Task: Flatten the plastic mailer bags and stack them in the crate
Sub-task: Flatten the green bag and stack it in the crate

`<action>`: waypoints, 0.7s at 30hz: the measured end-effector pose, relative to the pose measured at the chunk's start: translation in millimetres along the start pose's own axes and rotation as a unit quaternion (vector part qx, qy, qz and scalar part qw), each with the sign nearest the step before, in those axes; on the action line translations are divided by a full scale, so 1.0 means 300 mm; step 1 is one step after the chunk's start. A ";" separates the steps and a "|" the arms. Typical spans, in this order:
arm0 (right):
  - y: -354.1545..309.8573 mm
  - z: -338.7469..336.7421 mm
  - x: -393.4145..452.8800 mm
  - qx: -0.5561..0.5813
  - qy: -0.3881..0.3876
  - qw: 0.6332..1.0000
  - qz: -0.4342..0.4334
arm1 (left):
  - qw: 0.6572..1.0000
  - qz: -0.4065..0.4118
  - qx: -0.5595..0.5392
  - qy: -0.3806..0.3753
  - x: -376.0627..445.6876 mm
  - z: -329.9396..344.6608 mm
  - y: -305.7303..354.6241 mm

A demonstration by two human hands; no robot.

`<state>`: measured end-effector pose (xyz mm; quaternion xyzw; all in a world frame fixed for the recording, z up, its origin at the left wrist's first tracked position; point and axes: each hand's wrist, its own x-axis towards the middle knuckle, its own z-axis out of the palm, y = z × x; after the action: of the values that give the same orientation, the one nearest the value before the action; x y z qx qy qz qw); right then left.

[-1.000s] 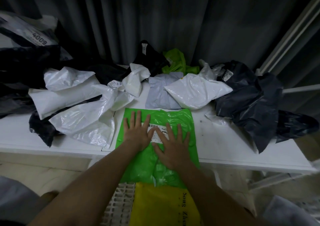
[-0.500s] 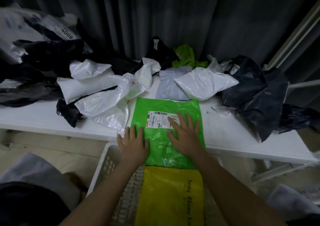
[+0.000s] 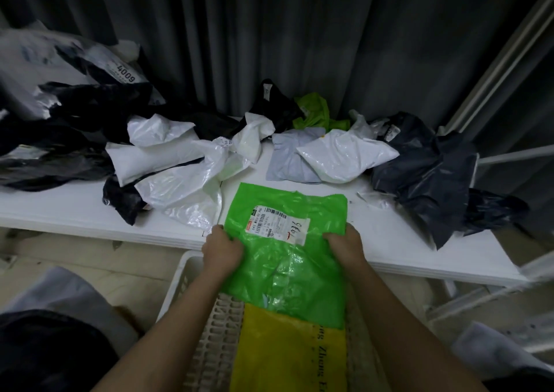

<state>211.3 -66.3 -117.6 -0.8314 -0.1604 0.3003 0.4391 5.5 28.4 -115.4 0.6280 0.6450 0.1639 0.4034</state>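
I see my left hand (image 3: 222, 252) curled tight on the left edge of the flat green plastic mailer bag with a white shipping label (image 3: 284, 256), and my right hand (image 3: 344, 249) gripping its right edge. The bag hangs half over the white worktop (image 3: 75, 211) edge, above the white slotted plastic crate (image 3: 183, 286), where a yellow plastic mailer bag (image 3: 287, 355) lies. My fingertips are hidden beneath the green bag; the crate's near end is cut off.
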 end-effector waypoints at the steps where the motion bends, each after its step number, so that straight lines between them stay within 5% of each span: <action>1: 0.001 -0.008 -0.022 0.042 -0.002 0.999 -0.031 | 1.000 0.000 -0.007 -0.002 -0.013 -0.008 -0.001; 6: -0.067 -0.054 -0.058 0.119 0.062 0.970 -0.204 | 0.991 0.095 -0.070 0.057 -0.060 -0.026 0.056; 11: -0.229 -0.082 0.023 0.140 0.082 0.961 -0.222 | 0.958 0.235 0.026 0.164 -0.042 -0.045 0.160; 15: -0.283 -0.037 0.122 0.076 0.087 0.966 -0.230 | 0.895 0.347 0.277 0.041 0.015 0.032 0.165; 18: -0.281 -0.006 0.146 -0.002 0.114 0.957 -0.267 | 0.856 0.352 0.378 -0.035 0.087 0.096 0.132; 21: -0.237 0.039 0.144 -0.224 0.229 0.869 -0.378 | 0.848 0.346 0.400 -0.044 0.153 0.132 0.118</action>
<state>236.6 4.0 -79.5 -0.8285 -0.4202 -0.1318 0.3459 63.6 65.6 -128.9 0.9239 0.3774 -0.0066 0.0625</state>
